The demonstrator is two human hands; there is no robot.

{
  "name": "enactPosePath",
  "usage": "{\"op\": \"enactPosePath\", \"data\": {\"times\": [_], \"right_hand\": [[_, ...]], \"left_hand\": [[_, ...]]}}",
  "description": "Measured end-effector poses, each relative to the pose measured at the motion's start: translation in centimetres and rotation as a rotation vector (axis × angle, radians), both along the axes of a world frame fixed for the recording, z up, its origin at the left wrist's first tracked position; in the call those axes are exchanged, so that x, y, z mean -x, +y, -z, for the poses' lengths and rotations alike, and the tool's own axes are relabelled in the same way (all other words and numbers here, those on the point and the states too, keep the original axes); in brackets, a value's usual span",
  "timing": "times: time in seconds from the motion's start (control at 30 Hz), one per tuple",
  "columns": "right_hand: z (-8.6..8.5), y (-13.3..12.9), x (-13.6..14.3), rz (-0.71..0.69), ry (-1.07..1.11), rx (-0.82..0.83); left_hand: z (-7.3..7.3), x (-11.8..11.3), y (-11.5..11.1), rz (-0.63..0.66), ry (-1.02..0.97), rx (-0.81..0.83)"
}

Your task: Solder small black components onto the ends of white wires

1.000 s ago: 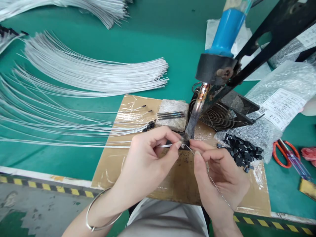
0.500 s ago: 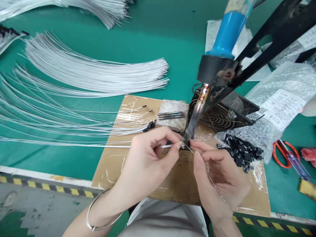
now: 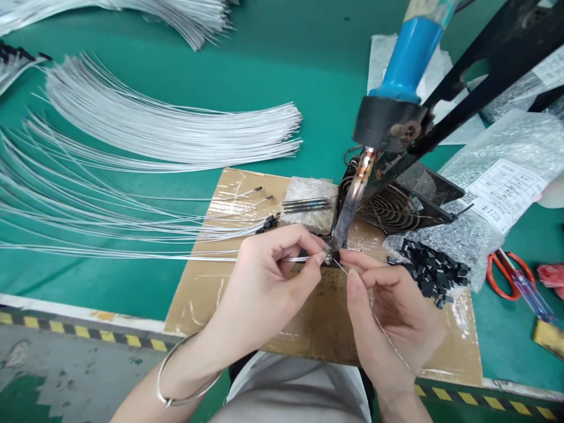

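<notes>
My left hand (image 3: 277, 282) pinches the end of white wires (image 3: 211, 257) that run in from the left, right beside the tip of a soldering iron (image 3: 350, 211). The iron hangs from a black stand, tip down. My right hand (image 3: 392, 311) is closed on a thin solder wire (image 3: 388, 339), whose end reaches toward the iron's tip. The exact contact at the tip is too small to tell. Both hands are over a brown cardboard sheet (image 3: 198, 299).
A wire bundle (image 3: 176, 129) lies at the back left. Near the iron are a sponge pad (image 3: 304, 220) with metal rods and a black fan (image 3: 392, 205). To the right are black plastic pieces (image 3: 432, 267), bubble wrap (image 3: 524, 141) and orange-handled scissors (image 3: 493, 282).
Both hands have barely shifted, and the solder wire's end has moved slightly to the right. The grips look the same.
</notes>
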State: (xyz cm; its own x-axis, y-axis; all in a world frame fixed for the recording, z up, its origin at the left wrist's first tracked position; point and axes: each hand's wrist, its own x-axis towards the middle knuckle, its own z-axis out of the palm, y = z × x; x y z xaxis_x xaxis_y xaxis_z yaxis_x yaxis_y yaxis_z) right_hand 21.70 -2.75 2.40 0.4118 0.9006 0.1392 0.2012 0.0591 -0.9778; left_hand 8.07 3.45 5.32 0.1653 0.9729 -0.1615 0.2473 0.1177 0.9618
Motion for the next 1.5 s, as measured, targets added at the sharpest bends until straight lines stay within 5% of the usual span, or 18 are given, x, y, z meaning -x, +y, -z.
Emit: {"op": "enactPosePath", "data": {"times": [1.5], "right_hand": [[-0.14,0.03,0.27,0.006,-0.084,-0.040]], "left_hand": [[-0.11,0.12,-0.09,0.005,0.031,-0.017]]}}
